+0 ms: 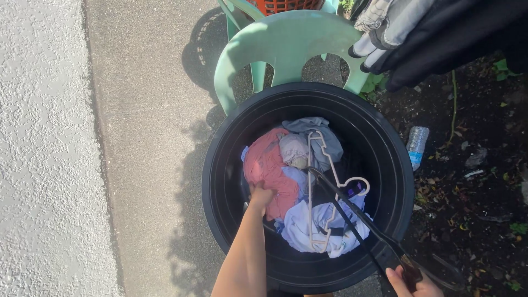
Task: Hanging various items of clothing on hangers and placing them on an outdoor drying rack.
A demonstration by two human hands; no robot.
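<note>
Now | left hand (260, 196) grip on red cloth (268, 165) | right hand (410, 281) grips one black hanger (352, 212) | one tub (220, 181)

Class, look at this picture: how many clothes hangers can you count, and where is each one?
2. A pale hanger lies on the laundry in the black tub. A black hanger crosses it, held by the right hand. Others may be hidden under the clothes.

- Tub (231, 165): black
- Chair (286, 38): pale green
- Hanger (322, 187): cream
- Clothes in the tub: a red piece (267, 165), a grey-blue piece (322, 132), a pale lilac piece (305, 225)
- Strap (357, 214): black
- Basket (286, 5): orange
- Bottle (417, 144): clear, blue label
- Hanging clothes (440, 38): black and grey
</note>
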